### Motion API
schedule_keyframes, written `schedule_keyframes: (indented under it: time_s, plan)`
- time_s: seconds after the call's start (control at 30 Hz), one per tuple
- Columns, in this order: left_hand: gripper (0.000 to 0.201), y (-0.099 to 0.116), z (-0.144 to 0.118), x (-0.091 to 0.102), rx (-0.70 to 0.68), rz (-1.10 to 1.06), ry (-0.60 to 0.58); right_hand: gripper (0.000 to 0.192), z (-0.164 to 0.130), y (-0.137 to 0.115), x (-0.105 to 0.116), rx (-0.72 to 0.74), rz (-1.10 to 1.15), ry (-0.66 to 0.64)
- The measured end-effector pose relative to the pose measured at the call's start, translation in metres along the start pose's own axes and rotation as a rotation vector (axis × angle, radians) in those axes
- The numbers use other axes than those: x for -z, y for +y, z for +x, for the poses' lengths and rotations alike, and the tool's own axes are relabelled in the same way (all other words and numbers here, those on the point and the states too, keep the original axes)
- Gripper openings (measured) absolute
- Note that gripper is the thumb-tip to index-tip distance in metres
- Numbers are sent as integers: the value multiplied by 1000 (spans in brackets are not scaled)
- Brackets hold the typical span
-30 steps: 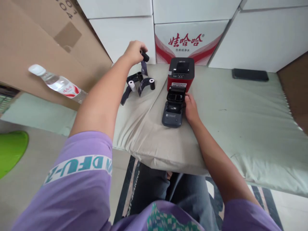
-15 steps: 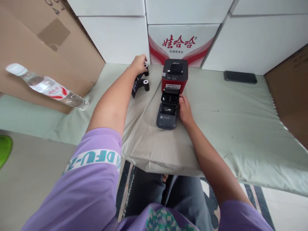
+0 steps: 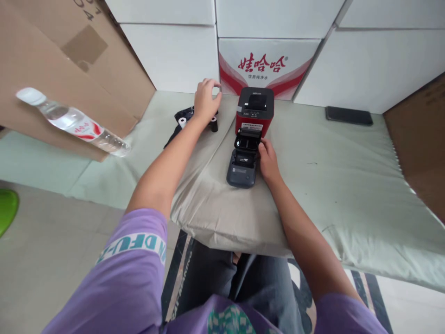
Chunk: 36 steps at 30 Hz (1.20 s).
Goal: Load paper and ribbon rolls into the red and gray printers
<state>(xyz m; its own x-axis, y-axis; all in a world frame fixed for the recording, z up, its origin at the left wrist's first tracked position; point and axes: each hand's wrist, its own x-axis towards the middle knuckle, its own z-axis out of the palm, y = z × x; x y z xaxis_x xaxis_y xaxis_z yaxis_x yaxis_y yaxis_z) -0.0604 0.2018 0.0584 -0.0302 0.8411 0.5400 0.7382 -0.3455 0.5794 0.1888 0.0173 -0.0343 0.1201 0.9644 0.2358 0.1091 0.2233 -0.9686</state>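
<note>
Nearest, an open-lidded, dark-grey plastic handheld printer (image 3: 240, 178) is laid flat, its right side touched by the right hand (image 3: 268, 161), presumably for steadying; whether it's gripped cannot be told. And farther left, past a black cylindrical roll (image 3: 214, 125), the left hand (image 3: 207, 102) is poised, thumb and fingers parted!

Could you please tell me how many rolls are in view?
2: a white roll left of the left arm, and a black roll right of it; others may be hidden behind it.
</note>
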Motion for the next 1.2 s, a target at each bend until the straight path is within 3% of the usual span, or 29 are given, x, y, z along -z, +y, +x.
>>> schedule_keyframes:
  time_s: [0.1, 0.2, 0.3, 0.4, 0.5, 0.63, 0.77, 0.93, 1.1, 1.2]
  plan:
    - [16, 21, -63, 12, -121, -196, 95, 74, 1, 0, 0, 4, 19, 10]
    - [7, 25, -122, 26, -85, -271, 163, 72, 3, 4, 1, 3, 45, 18]
    - [8, 14, -149, 43, 4, -174, 239, 71, 4, 9, 1, 7, 55, 28]
    - [19, -1, -146, 56, 131, -23, 239, 70, 4, 10, 0, 13, 51, 38]
    - [33, -5, -129, 54, 149, 75, 123, 67, 4, 8, -1, 5, 46, 44]
    - [39, 4, -111, 32, 122, 147, 10, 64, 2, 3, -2, 0, 40, 35]
    - [28, 11, -111, 10, 182, 159, 28, 65, 1, 1, -1, -19, 55, 27]
    - [30, 11, -118, 6, 152, 2, 158, 67, 1, 1, -1, -18, 42, 25]
    - [47, 24, -113, 22, 131, -282, 246, 66, -1, 0, -2, -27, 15, 17]
    - [60, 39, -111, 34, 152, -474, 237, 67, -1, -1, -2, -23, 7, 21]
